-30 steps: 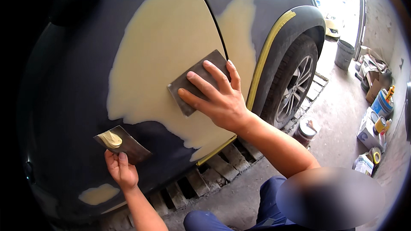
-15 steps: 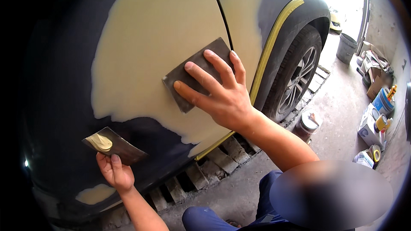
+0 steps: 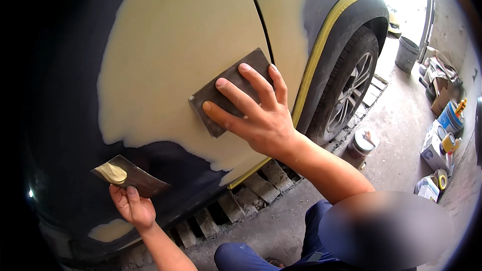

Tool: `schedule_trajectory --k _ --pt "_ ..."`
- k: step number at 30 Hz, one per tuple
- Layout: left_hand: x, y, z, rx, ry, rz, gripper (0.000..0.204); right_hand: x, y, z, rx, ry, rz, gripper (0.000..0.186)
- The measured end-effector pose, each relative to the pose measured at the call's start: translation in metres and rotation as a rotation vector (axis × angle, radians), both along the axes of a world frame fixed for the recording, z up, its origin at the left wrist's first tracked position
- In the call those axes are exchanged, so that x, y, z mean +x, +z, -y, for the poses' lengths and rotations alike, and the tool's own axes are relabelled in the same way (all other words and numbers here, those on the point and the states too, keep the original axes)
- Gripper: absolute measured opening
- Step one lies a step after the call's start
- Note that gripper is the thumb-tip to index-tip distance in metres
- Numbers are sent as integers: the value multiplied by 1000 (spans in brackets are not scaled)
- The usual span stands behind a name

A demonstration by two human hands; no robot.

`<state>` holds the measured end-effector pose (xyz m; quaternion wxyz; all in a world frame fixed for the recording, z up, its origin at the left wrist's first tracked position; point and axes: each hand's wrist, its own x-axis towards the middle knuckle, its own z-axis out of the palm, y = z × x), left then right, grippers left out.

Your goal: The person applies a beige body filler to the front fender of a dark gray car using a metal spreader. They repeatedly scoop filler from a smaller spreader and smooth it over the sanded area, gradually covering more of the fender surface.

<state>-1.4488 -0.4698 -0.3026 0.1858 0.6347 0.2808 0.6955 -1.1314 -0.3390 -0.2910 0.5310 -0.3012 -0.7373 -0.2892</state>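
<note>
A dark car door [image 3: 45,120] carries a broad patch of pale yellow body filler [image 3: 170,45] that reaches past the door gap. My right hand [image 3: 268,120] presses a dark rectangular putty spreader [image 3: 213,124] against the patch near the gap. Its fingers are spread over the blade, and the thumb is hidden. Lower left, my left hand [image 3: 135,211] pinches a second dark putty spreader [image 3: 143,180] between thumb and fingers. A dollop of soft pale filler [image 3: 111,173] sits on that blade's left end, apart from the door.
Yellow masking tape [image 3: 321,50] edges the wheel arch above the tyre [image 3: 351,65]. A lidded tin [image 3: 363,142] stands on the floor by the wheel, with a grey bucket [image 3: 407,54] farther off. Cans and boxes [image 3: 436,153] line the right wall. A slotted floor grate [image 3: 231,207] runs below the sill.
The left spreader with its dollop has shifted slightly left and down. My right hand and its spreader have moved down a little, still at the filler patch.
</note>
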Motion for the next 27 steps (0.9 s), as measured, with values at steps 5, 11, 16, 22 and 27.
schedule_trajectory --k 5,11,16,22,27 --pt "-3 -3 0 13 24 13 39 -1 -4 -2 9 10 -19 39" --pt "-2 -4 0 20 23 24 41 -1 -8 -1 -5 20 -26 38" --pt "-6 -5 2 8 26 7 43 -2 -14 -3 3 18 -35 37" --pt "-6 -6 1 19 56 9 41 -2 -19 -3 12 12 -40 38" --pt "-6 -4 0 10 50 9 41 -2 -25 -5 17 16 -34 36"
